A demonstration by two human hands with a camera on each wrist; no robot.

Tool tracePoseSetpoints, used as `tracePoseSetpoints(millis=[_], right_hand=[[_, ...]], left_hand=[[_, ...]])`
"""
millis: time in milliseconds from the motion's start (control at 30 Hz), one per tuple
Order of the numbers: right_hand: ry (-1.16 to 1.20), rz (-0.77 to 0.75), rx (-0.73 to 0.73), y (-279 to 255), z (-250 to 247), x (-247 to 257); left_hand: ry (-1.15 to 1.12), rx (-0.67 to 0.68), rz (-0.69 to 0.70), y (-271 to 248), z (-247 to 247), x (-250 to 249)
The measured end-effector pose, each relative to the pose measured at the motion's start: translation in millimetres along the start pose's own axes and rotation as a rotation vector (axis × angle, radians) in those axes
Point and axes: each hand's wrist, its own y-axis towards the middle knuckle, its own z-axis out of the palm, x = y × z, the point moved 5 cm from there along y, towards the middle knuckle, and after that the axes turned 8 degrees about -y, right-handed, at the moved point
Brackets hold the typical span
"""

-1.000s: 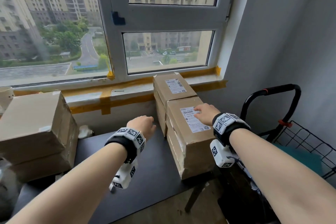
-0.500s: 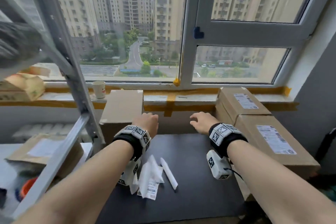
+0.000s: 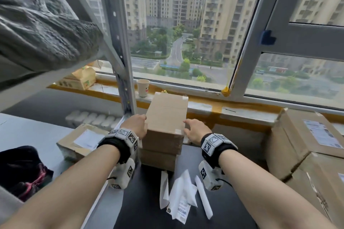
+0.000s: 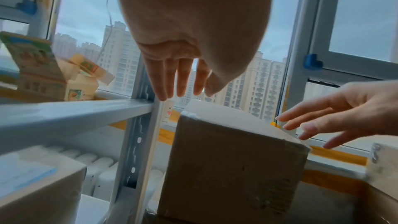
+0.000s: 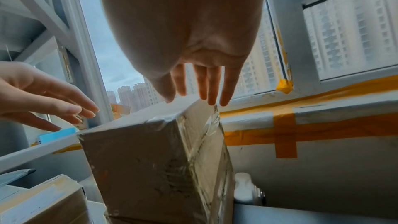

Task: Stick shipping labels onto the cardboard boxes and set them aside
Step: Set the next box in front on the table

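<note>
Now both hands (image 3: pixel 136 126) (image 3: pixel 193 130) flank the top box (image 3: pixel 166 115).

A plain brown cardboard box (image 3: pixel 166 115), seemingly unlabelled, tops a stack beside two labelled boxes (image 3: pixel 305 141).

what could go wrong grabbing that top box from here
1. The top box sits on another box, and both hands, left hand and right hand, reach with straight fingers, with no grip yet; lifted from one side, it may tip.
2. The shelf post stands right beside the left hand and could get knocked.
3. Pulling the box down could scatter the loose label papers.
</note>
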Motion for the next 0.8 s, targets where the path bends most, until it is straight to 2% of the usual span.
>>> tracePoseSetpoints(millis=[233,333,467,633,800], right_hand=[[0.226,0.025,-0.028,29,15,-6],[0.441,0.102,-0.007,35,20,-13],[0.765,0.178,0.023,34,26,-14],[0.990,0.168,0.014,25,24,-3],[1.036,0.169,-0.004,17,21,-17]], left_hand=[[-0.238,0.018,-0.138,21,18,13],[-0.283,0.042,-0.200,27,27,17],[-0.451,-0.007,-0.274,28,33,20],[-0.690,-0.056,-0.307,26,40,26],[-0.788,-0.074,-0.263,21,38,22]])
